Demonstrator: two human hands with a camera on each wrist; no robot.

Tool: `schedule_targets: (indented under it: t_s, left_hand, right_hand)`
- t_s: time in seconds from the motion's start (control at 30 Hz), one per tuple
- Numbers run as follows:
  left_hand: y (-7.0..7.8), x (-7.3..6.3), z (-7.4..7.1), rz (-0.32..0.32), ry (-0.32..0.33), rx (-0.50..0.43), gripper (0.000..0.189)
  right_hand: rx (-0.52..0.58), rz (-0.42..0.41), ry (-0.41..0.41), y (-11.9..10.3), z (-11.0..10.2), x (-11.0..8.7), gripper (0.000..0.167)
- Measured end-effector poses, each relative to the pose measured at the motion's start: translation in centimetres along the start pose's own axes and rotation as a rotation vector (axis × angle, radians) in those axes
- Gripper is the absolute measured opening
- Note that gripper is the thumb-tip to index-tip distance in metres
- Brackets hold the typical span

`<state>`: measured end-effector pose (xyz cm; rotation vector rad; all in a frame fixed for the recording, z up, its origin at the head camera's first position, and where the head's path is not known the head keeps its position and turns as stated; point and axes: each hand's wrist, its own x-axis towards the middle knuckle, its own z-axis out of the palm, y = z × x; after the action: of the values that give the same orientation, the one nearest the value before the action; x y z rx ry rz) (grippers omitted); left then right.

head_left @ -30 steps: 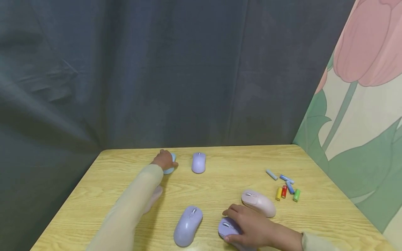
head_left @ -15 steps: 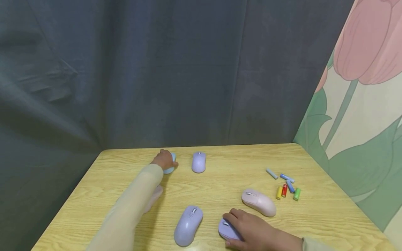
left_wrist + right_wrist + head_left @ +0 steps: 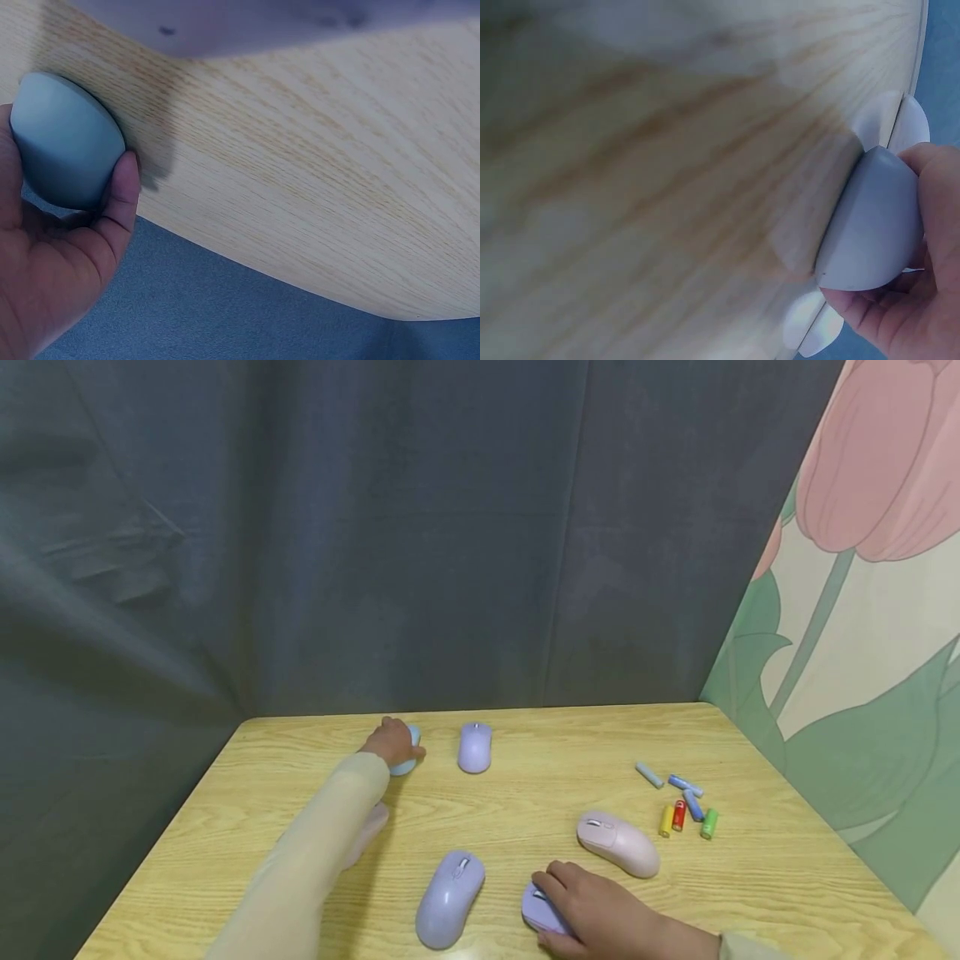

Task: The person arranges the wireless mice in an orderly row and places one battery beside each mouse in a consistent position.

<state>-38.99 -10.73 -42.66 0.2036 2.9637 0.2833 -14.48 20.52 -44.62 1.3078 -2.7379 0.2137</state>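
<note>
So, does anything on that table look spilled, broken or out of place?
Nothing looks spilled or broken. Only the batteries on the right of the table look untidy, lying at mixed angles. The blue mouse under the left hand and the purple mouse under the right hand are partly covered, so I can't fully judge.

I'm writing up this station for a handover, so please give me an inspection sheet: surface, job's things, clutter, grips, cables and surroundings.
Surface: wood-grain table, far left corner rounded.
Job's things: blue mouse toward the far edge; held purple mouse toward the near edge.
Clutter: far purple mouse, near purple mouse, pink mouse, second pink mouse partly hidden by the left sleeve, and six batteries grouped at right.
Grips: left grip holds the blue mouse; right grip holds the held purple mouse.
Cables: nothing seen.
Surroundings: dark cloth behind; flower-patterned wall at right.
</note>
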Motion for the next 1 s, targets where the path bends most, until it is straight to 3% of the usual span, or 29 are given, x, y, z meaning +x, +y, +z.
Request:
schedule_targets:
  t_s: [0.37,0.77,1.0]
  left_hand:
    - [0.1,-0.1,-0.2,-0.004,-0.014,-0.004,0.078]
    - [0.1,-0.3,-0.5,-0.008,-0.022,-0.012,0.077]
    - [0.2,-0.6,-0.5,-0.009,-0.017,-0.006,0.076]
  right_hand:
    - [-0.049,0.014,0.064,-0.3,-0.3,0.1,0.055]
    - [-0.013,0.27,0.081,-0.1,-3.6,2.4,0.055]
    - [-0.05,0.333,0.153,2.0,-6.1,4.7,0.054]
